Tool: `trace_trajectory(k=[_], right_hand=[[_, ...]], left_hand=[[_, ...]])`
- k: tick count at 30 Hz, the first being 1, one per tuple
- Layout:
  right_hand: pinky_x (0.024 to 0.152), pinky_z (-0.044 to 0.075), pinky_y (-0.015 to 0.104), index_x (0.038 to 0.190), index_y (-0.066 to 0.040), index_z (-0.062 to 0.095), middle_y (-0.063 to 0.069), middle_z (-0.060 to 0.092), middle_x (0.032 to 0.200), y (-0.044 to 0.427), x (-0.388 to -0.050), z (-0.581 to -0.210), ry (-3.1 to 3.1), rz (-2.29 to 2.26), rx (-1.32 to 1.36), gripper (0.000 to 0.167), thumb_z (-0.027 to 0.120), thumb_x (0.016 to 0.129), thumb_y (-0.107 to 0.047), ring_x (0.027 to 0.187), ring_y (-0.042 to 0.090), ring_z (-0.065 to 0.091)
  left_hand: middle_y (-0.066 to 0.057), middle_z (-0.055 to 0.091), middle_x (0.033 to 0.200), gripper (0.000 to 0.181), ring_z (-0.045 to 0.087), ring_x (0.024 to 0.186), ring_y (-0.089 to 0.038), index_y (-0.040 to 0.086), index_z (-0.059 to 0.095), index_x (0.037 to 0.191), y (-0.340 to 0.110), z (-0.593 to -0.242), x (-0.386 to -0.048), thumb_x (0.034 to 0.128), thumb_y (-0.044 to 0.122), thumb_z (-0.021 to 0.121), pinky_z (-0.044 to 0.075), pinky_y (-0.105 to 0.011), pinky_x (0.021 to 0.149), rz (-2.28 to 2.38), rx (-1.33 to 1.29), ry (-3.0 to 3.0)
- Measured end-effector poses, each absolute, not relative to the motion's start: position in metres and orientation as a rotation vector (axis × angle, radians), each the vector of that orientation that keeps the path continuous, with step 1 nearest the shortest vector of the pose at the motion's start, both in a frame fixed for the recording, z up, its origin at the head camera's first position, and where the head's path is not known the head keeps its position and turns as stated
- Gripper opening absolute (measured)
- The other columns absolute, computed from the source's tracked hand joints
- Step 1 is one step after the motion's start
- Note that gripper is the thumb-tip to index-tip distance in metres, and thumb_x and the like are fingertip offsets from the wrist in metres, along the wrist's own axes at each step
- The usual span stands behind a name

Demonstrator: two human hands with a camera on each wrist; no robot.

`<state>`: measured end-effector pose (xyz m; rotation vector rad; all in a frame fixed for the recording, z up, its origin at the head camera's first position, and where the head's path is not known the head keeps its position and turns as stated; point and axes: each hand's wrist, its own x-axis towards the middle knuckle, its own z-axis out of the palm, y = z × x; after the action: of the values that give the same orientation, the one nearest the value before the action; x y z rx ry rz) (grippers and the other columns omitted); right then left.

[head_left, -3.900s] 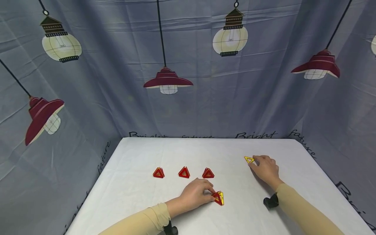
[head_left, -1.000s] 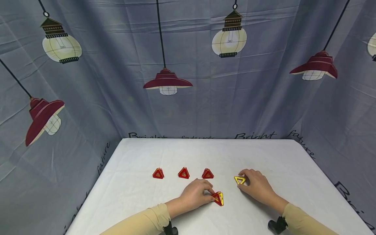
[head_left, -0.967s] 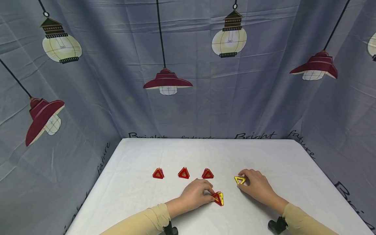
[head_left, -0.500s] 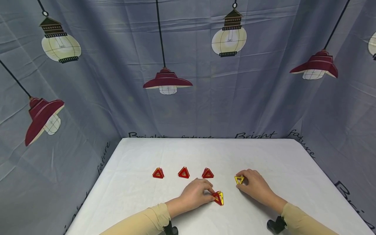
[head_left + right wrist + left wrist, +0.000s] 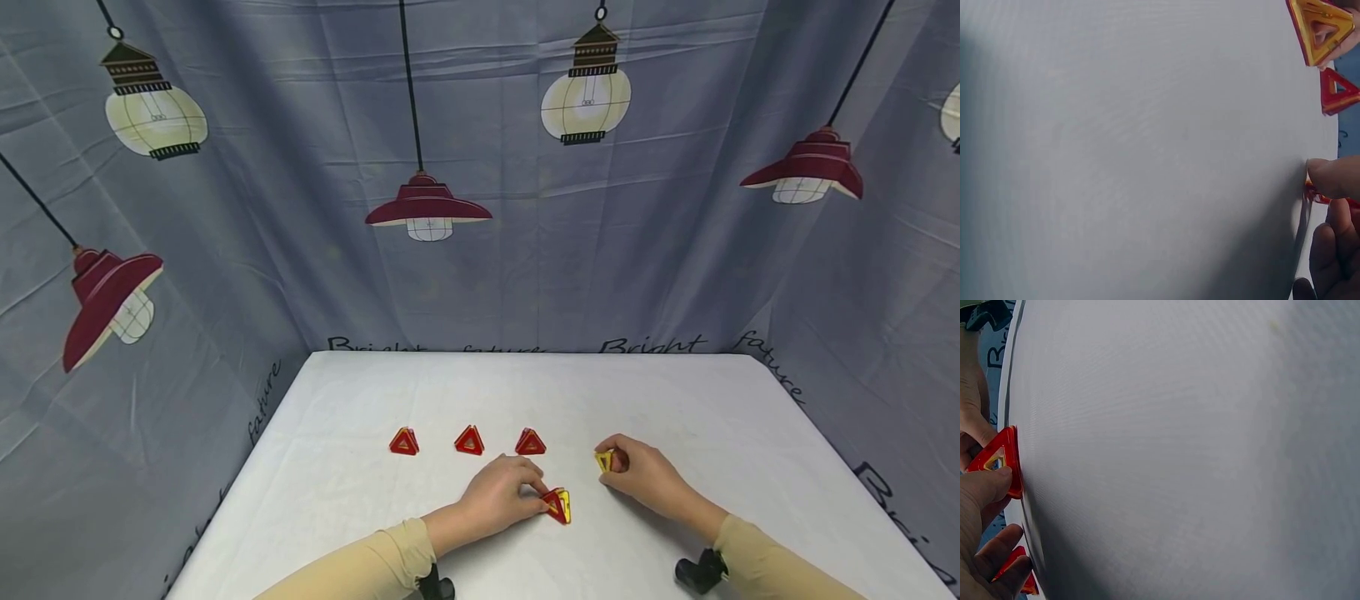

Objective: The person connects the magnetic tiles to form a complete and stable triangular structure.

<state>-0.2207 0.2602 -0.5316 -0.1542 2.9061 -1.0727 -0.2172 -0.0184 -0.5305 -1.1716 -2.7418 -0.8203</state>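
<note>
My left hand [image 5: 498,493] pinches a small pyramid [image 5: 557,507] of red and yellow triangular magnetic tiles between thumb and fingers, near the table's middle. Its red side [image 5: 1014,450] faces the left wrist camera; a yellow side [image 5: 1310,31] faces the right wrist camera. To the right and a little farther back, my right hand [image 5: 647,477] pinches a yellow triangular magnetic tile [image 5: 603,460] by its edges. The fingers partly hide this tile. In the right wrist view, a red edge [image 5: 1317,195] shows below the thumb. The two hands stand apart.
Three mostly red tile pyramids stand in a row behind the left hand: left [image 5: 404,442], middle [image 5: 469,440] and right [image 5: 530,442]. The table [image 5: 360,533] has a white cover. A grey-blue curtain [image 5: 480,292] with printed lamps surrounds its back and sides.
My right hand has come left and nearer from the table's far right with the yellow tile. That tile has since turned and looks narrower. The left hand and its pyramid have stayed put.
</note>
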Motion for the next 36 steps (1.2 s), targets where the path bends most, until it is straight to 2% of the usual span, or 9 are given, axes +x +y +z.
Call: trace_trajectory(k=[7, 13, 16, 21, 23, 26, 36], right_hand=[[0.062, 0.042, 0.026, 0.113, -0.015, 0.071, -0.007, 0.055, 0.078, 0.257, -0.218, -0.533, 2.941, -1.034, -0.225, 0.038, 0.088, 0.079, -0.014, 0.072, 0.011, 0.051], [0.065, 0.044, 0.026, 0.117, -0.016, 0.073, -0.008, 0.056, 0.080, 0.257, -0.217, -0.532, 2.943, -1.018, -0.226, 0.036, 0.086, 0.083, -0.015, 0.075, 0.011, 0.053], [0.072, 0.048, 0.029, 0.118, -0.018, 0.074, -0.009, 0.060, 0.087, 0.257, -0.215, -0.530, 2.934, -1.021, -0.224, 0.036, 0.086, 0.084, -0.017, 0.082, 0.011, 0.055], [0.090, 0.051, 0.043, 0.117, -0.023, 0.076, -0.010, 0.065, 0.111, 0.258, -0.209, -0.528, 2.935, -1.018, -0.255, 0.035, 0.087, 0.083, -0.025, 0.103, 0.015, 0.060], [0.094, 0.050, 0.048, 0.116, -0.023, 0.076, -0.010, 0.066, 0.115, 0.257, -0.206, -0.527, 2.920, -1.048, -0.266, 0.034, 0.087, 0.083, -0.027, 0.108, 0.018, 0.061], [0.099, 0.048, 0.050, 0.114, -0.023, 0.076, -0.012, 0.068, 0.112, 0.254, -0.203, -0.528, 2.890, -1.085, -0.253, 0.033, 0.087, 0.083, -0.026, 0.111, 0.019, 0.061], [0.098, 0.047, 0.048, 0.112, -0.023, 0.074, -0.014, 0.067, 0.106, 0.242, -0.191, -0.530, 2.839, -1.150, -0.237, 0.035, 0.089, 0.081, -0.027, 0.108, 0.014, 0.061]], left_hand=[[0.006, 0.073, 0.112, 0.013, 0.063, 0.109, -0.003, 0.019, 0.082, 0.099, -0.018, -0.531, -0.217, 0.0875, 0.026, 0.082, 0.046, -0.028, 0.100, -0.834, -1.183, -2.731], [0.006, 0.072, 0.112, 0.013, 0.063, 0.108, -0.004, 0.019, 0.082, 0.099, -0.018, -0.530, -0.217, 0.0878, 0.026, 0.082, 0.047, -0.029, 0.099, -0.834, -1.184, -2.734], [0.006, 0.072, 0.113, 0.013, 0.063, 0.108, -0.004, 0.019, 0.082, 0.099, -0.019, -0.529, -0.217, 0.0879, 0.026, 0.082, 0.047, -0.028, 0.098, -0.837, -1.185, -2.736], [0.006, 0.072, 0.114, 0.013, 0.063, 0.108, -0.004, 0.020, 0.082, 0.099, -0.019, -0.529, -0.218, 0.0883, 0.026, 0.081, 0.047, -0.027, 0.097, -0.846, -1.182, -2.745], [0.007, 0.072, 0.113, 0.013, 0.063, 0.108, -0.004, 0.020, 0.082, 0.099, -0.019, -0.530, -0.218, 0.0883, 0.026, 0.081, 0.047, -0.027, 0.096, -0.854, -1.179, -2.750], [0.007, 0.072, 0.113, 0.012, 0.063, 0.107, -0.005, 0.020, 0.082, 0.099, -0.019, -0.530, -0.218, 0.0882, 0.026, 0.082, 0.048, -0.026, 0.095, -0.863, -1.176, -2.755], [0.006, 0.072, 0.114, 0.013, 0.063, 0.108, -0.007, 0.020, 0.082, 0.099, -0.019, -0.530, -0.218, 0.0880, 0.026, 0.082, 0.048, -0.026, 0.094, -0.853, -1.174, -2.766]])
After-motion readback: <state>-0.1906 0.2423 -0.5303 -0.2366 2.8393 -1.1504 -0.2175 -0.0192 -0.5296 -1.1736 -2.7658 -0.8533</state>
